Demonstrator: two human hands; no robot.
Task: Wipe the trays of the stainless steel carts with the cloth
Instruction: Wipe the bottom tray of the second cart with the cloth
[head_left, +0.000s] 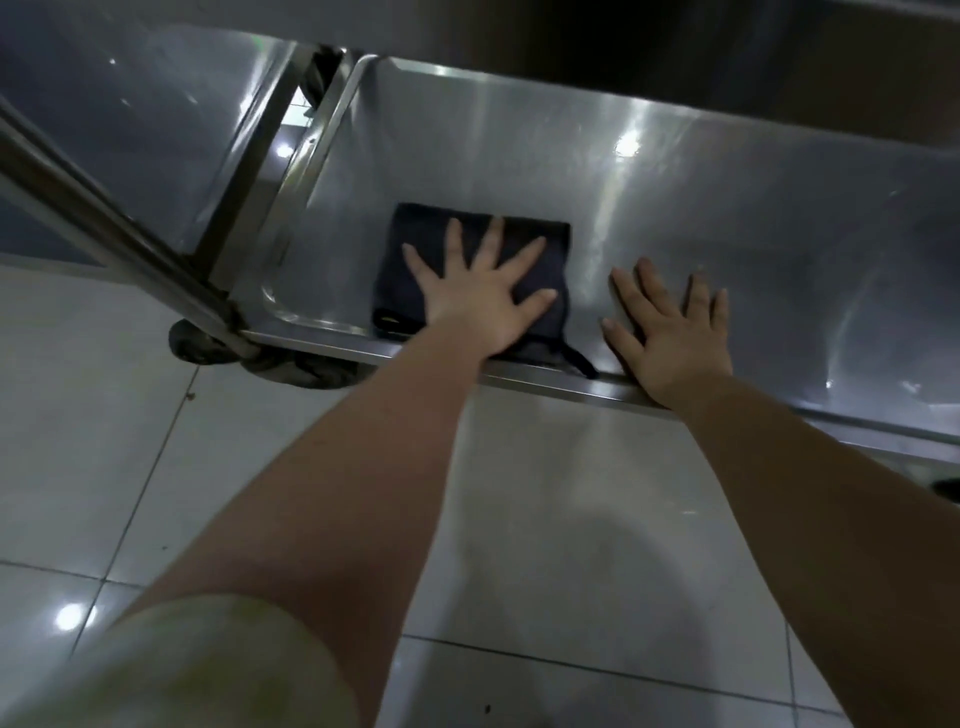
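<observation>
A dark folded cloth (436, 234) is pressed flat onto the stainless steel tray (701, 197), near its front left corner, by the left hand (480, 296), fingers straight and spread. The right hand (672, 338) is laid just beside the cloth across the tray's front rim, fingers straight, nothing held. A second tray (135, 104) is seen at left, white floor tiles (571, 519) below.

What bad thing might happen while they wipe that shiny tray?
A wheel sits under the tray, so leaning with the left hand on the cloth and the right hand on bare steel might roll it away. The cloth's loop trails over the tray's edge and might snag.
</observation>
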